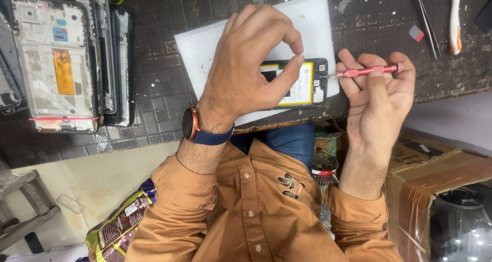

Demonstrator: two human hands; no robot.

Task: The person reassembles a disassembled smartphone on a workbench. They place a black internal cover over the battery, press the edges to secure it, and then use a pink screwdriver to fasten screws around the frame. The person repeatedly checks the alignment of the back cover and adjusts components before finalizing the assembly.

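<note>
My right hand (pixel 376 95) grips the pink screwdriver (pixel 366 71), tip at the opened phone's (pixel 297 82) three-o'clock edge; left hand (pixel 246 62) pinches it steady; back already off, screws remain.

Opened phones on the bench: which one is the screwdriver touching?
The phone with the yellow battery, on the foam sheet under the left hand; the red screwdriver in the right hand meets its edge. The other phones lie far left.

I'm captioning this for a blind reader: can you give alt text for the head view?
The right hand holds a pink screwdriver to the edge of an opened phone lying on a white sheet, while the left hand steadies the phone. Stacked phone frames sit nearby.
</note>
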